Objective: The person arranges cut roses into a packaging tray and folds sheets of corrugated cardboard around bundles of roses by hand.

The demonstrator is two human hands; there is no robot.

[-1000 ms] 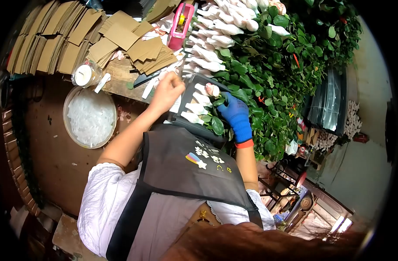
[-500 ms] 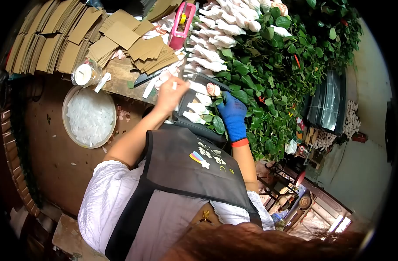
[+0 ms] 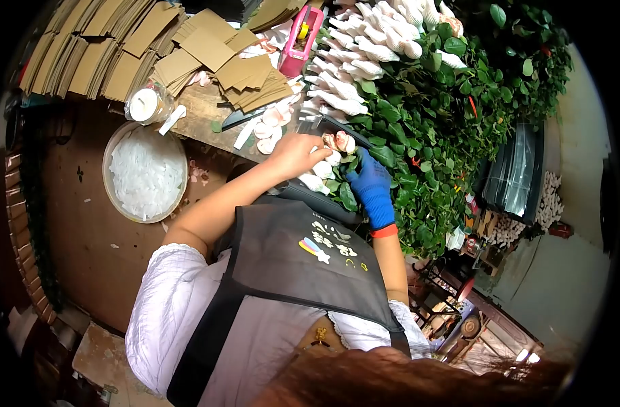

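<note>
My bare left hand [image 3: 300,156] is at the rose heads, fingers bent and pressed together against them. What lies between its fingertips is hidden. A pale pink rose [image 3: 345,142] with its petals showing stands just beyond those fingertips. My right hand [image 3: 371,178], in a blue glove with a red cuff, is closed around that rose's stem below the head, partly hidden by leaves. Several roses in white net sleeves [image 3: 315,183] lie beside my left hand, over a dark tray [image 3: 313,198].
Many white-sleeved roses [image 3: 344,88] and leafy stems [image 3: 418,136] fill the back right. Cardboard pieces [image 3: 208,41], a pink tape dispenser [image 3: 300,42] and a tape roll [image 3: 144,106] sit on the wooden table [image 3: 200,115]. A round tub [image 3: 147,176] holds white pieces.
My left hand has moved right, from the table edge to the rose heads; the small white piece at its fingers no longer shows. My right hand stays at the rose stem. The view has shifted slightly.
</note>
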